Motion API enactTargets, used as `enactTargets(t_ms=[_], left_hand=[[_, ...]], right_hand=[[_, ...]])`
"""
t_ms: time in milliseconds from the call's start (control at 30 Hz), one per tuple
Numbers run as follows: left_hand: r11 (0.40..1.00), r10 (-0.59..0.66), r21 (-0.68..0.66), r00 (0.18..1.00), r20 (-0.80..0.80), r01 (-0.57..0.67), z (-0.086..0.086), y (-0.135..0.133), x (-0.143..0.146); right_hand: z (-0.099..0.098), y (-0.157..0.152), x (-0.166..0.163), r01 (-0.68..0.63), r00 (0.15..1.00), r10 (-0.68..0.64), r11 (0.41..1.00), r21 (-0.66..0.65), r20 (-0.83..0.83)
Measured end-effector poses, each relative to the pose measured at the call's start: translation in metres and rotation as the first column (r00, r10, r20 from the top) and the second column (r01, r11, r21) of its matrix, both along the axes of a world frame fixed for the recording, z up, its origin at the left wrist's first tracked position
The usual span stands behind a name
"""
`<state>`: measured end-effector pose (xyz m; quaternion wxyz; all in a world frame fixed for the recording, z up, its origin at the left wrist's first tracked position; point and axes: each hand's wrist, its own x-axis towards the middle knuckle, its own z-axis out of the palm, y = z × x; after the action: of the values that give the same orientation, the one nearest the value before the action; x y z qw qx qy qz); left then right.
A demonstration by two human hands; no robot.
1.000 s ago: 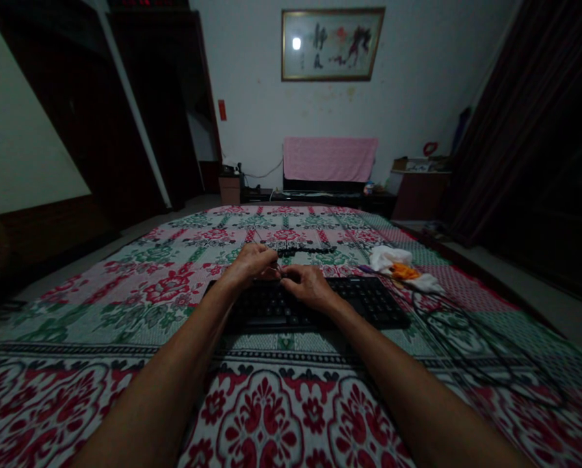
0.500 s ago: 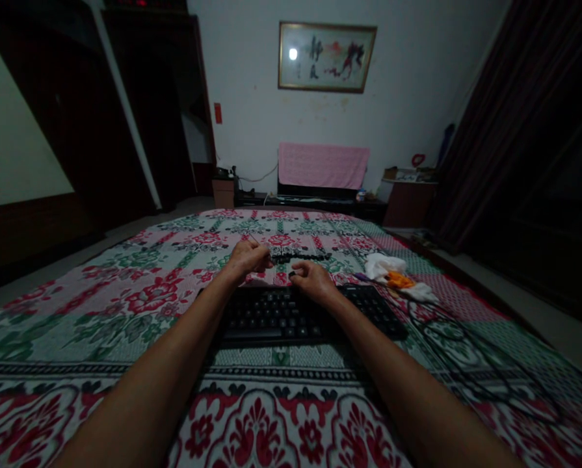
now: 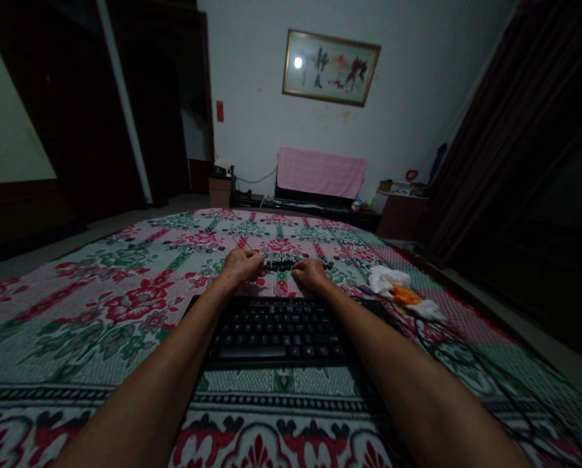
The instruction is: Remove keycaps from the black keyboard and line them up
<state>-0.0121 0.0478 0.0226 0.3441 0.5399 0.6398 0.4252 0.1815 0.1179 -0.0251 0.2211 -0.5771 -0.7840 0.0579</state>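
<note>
A black keyboard (image 3: 276,328) lies on the patterned bedspread below my forearms, partly covered by the right one. Past its far edge runs a row of small black keycaps (image 3: 279,265). My left hand (image 3: 242,265) is closed at the row's left end, and a thin wire-like piece (image 3: 246,243) pokes up from it; the rest is hidden in the fingers. My right hand (image 3: 311,275) is pinched at the row's near side. A dark keycap seems to be at its fingertips, hard to separate from the others.
To the right lie a white and orange crumpled cloth or bag (image 3: 402,292) and a looped black cable (image 3: 459,351). The floral bedspread (image 3: 139,302) spreads on all sides. A TV under a pink cloth (image 3: 320,172) stands by the far wall.
My right hand has moved with a small black keycap to the row of keycaps. My left hand stays closed near the row's left end. The view has tilted slightly.
</note>
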Motion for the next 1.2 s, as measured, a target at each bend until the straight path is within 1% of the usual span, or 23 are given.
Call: enactTargets(t_ms=[67,133,233,333,433,533,633,833,967,1200], left_hand=[[1.000,0.009,0.002,0.998,-0.066,-0.009,-0.003,0.005,-0.003],[1.000,0.023,0.013,0.994,-0.109,-0.022,-0.006,0.009,-0.005],[0.999,0.036,0.025,0.989,-0.143,-0.033,-0.009,0.012,-0.007],[0.999,0.035,0.028,0.988,-0.147,-0.032,-0.010,0.014,-0.008],[0.999,0.031,0.030,0.992,-0.119,-0.028,-0.007,0.012,-0.008],[0.999,0.035,0.025,0.995,-0.093,-0.033,-0.003,0.008,-0.008],[0.999,0.038,0.036,0.993,-0.110,-0.035,0.000,0.006,-0.010],[0.997,0.057,0.061,0.984,-0.168,-0.048,-0.006,0.013,-0.019],[0.997,0.058,0.056,0.985,-0.162,-0.050,-0.008,0.015,-0.019],[0.999,0.041,0.039,0.992,-0.121,-0.036,-0.005,0.012,-0.020]], right_hand=[[0.001,0.002,-0.001,-0.015,0.996,0.015,1.000,0.000,0.084],[0.003,0.002,-0.001,0.005,0.989,-0.004,1.000,-0.012,0.146],[0.007,0.001,-0.002,0.047,0.982,-0.044,0.999,-0.010,0.183],[0.007,0.000,-0.004,0.068,0.980,-0.070,0.998,0.018,0.184],[0.004,0.000,-0.004,0.075,0.983,-0.080,0.997,0.036,0.167],[0.002,-0.001,-0.005,0.079,0.985,-0.082,0.997,0.026,0.152],[0.002,-0.004,-0.005,0.081,0.984,-0.083,0.996,0.021,0.159],[0.002,-0.009,-0.006,0.111,0.985,-0.117,0.992,0.052,0.127],[0.001,-0.006,-0.006,0.153,0.984,-0.157,0.987,0.041,0.089],[0.000,-0.004,-0.007,0.178,0.982,-0.179,0.984,0.016,0.064]])
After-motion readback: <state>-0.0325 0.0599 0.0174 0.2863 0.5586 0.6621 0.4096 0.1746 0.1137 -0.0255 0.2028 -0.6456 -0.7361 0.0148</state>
